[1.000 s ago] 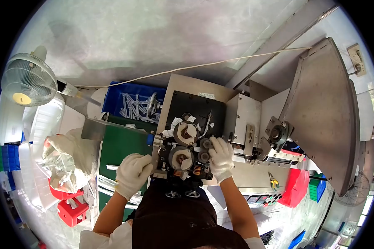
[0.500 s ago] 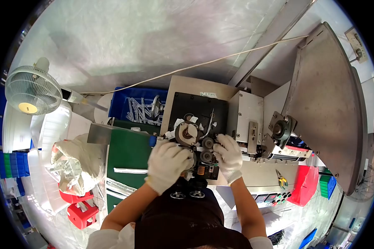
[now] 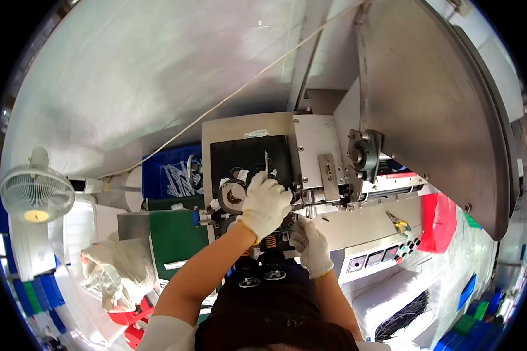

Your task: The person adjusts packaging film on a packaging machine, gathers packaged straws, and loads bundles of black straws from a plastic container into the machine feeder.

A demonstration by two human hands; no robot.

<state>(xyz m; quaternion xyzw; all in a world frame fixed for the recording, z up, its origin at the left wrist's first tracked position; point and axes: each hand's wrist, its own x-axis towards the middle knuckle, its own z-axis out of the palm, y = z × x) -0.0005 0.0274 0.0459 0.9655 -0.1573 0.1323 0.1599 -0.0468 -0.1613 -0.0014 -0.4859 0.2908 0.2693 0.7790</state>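
Observation:
My left hand [image 3: 266, 205], in a white glove, is over the rollers of the machine with its fingers bent and close together. What they grip, if anything, is hidden. Just beyond them a thin pale strip [image 3: 266, 162] lies on the black plate [image 3: 240, 153]. My right hand [image 3: 311, 247], also gloved, is lower right at the machine's front edge. Its fingers are curled together near the spring [image 3: 270, 241], and their contents cannot be made out. A round roller [image 3: 233, 195] shows left of my left hand; the other rollers are mostly covered.
A blue bin [image 3: 152, 175] of clear-wrapped strips stands behind a green belt [image 3: 175, 234] at left. Pliers [image 3: 399, 224] lie right, above a button panel [image 3: 386, 255]. A large metal guard [image 3: 433, 105] rises at right; a fan [image 3: 38, 193] stands far left.
My left hand has moved right across the rollers, covering several. My right hand has drawn back toward me, fingers curling. The view has shifted, with the machine now further left.

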